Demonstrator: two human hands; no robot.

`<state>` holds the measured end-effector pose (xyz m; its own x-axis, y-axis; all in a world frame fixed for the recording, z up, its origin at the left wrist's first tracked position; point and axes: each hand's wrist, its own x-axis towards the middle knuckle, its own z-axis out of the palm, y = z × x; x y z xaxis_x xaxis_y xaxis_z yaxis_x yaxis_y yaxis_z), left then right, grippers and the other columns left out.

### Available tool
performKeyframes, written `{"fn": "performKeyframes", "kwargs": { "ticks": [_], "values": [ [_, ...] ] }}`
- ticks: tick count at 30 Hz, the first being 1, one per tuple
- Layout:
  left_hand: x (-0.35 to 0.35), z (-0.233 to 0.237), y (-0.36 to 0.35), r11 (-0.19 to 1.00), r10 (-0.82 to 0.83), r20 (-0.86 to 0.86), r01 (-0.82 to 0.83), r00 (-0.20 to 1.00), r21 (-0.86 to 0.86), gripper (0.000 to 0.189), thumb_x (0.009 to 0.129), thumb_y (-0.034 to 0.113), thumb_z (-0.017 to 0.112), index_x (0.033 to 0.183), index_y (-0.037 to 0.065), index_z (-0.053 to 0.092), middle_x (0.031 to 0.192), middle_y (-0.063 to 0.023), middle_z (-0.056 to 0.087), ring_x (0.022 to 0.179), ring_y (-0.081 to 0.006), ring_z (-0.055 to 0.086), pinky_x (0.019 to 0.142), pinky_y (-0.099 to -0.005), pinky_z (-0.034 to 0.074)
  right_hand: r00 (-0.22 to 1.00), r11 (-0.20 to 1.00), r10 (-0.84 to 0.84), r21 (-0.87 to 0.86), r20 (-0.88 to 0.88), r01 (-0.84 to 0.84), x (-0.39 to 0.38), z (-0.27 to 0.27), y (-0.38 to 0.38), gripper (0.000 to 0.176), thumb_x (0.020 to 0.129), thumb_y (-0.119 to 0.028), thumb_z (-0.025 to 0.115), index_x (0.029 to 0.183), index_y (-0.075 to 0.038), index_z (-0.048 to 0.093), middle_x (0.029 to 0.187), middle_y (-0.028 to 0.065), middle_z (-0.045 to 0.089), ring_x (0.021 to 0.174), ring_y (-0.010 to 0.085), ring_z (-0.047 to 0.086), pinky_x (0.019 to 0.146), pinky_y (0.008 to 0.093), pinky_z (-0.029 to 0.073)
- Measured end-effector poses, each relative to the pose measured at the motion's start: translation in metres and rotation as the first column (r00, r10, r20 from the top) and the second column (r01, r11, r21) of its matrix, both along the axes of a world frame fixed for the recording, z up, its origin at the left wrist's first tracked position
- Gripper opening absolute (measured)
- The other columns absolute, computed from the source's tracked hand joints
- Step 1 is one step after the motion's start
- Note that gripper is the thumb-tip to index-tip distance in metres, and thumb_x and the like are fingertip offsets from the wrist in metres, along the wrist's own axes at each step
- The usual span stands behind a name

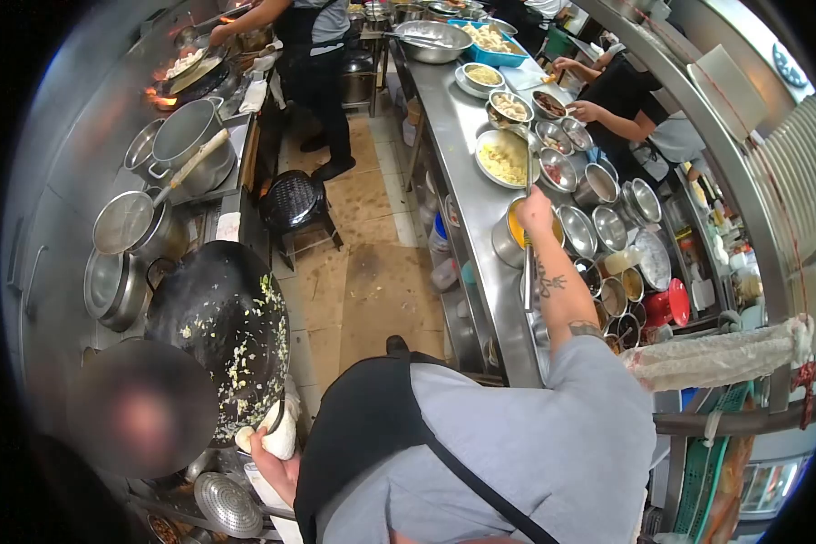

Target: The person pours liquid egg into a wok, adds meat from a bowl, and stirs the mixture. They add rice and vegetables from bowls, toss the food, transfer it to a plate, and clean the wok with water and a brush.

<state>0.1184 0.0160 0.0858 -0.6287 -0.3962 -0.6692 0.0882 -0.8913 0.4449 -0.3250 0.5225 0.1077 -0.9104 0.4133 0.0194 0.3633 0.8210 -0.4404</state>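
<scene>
My right hand [535, 214] reaches over the steel counter [480, 272] and grips the long handle of a metal ladle [527, 272]. The ladle's head is hidden at a steel pot of yellow-orange liquid [515, 234]. My left hand [265, 451] is closed on a white cloth [282, 433] wrapped at the rim of a big black wok [218, 317]. The wok is tilted toward me and has pale bits of food stuck along its side.
Several steel bowls of ingredients [503, 161] cover the counter. Pots and lids [125, 220] line the stove at left, where a second wok [195, 77] stands over flame beside a cook [317, 54]. A black stool [292, 204] stands in the aisle. Another person [621, 100] works beyond the counter.
</scene>
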Motion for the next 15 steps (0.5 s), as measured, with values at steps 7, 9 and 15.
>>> {"fn": "performKeyframes", "kwargs": {
  "ticks": [7, 9, 15],
  "values": [
    [-0.009, 0.025, 0.018, 0.987, 0.058, 0.037, -0.052, 0.998, -0.150, 0.026, 0.090, 0.014, 0.049, 0.109, -0.001, 0.058, 0.108, -0.0168, 0.066, 0.097, -0.0283, 0.066, 0.086, -0.0398, 0.055, 0.929, 0.974, 0.182, -0.070, -0.322, -0.215, 0.013, 0.007, 0.002, 0.045, 0.078, -0.010, 0.060, 0.121, -0.001, 0.054, 0.097, 0.0185, 0.067, 0.086, 0.0345, 0.064, 0.080, 0.0421, 0.049],
    [-0.051, 0.049, 0.002, 0.960, 0.228, 0.034, -0.219, 0.973, -0.175, 0.029, 0.097, 0.024, 0.048, 0.106, -0.001, 0.061, 0.102, -0.0157, 0.067, 0.088, -0.0273, 0.068, 0.079, -0.0377, 0.057, 0.936, 0.768, 0.175, -0.552, -0.305, -0.324, 0.019, 0.029, -0.046, 0.035, 0.086, -0.004, 0.060, 0.121, -0.003, 0.053, 0.076, 0.0048, 0.059, 0.056, 0.0139, 0.055, 0.046, 0.0279, 0.043],
    [-0.077, 0.004, 0.024, 0.977, 0.196, 0.005, -0.195, 0.981, -0.082, 0.031, 0.094, 0.009, 0.044, 0.122, -0.002, 0.051, 0.118, -0.0179, 0.063, 0.109, -0.0350, 0.062, 0.097, -0.0496, 0.049, 0.812, 0.007, 0.494, -0.932, -0.312, -0.362, 0.095, 0.085, -0.177, 0.051, 0.092, -0.004, 0.052, 0.139, -0.006, 0.034, 0.062, 0.0012, 0.042, 0.037, 0.0088, 0.039, 0.031, 0.0240, 0.034]
  ]
}}
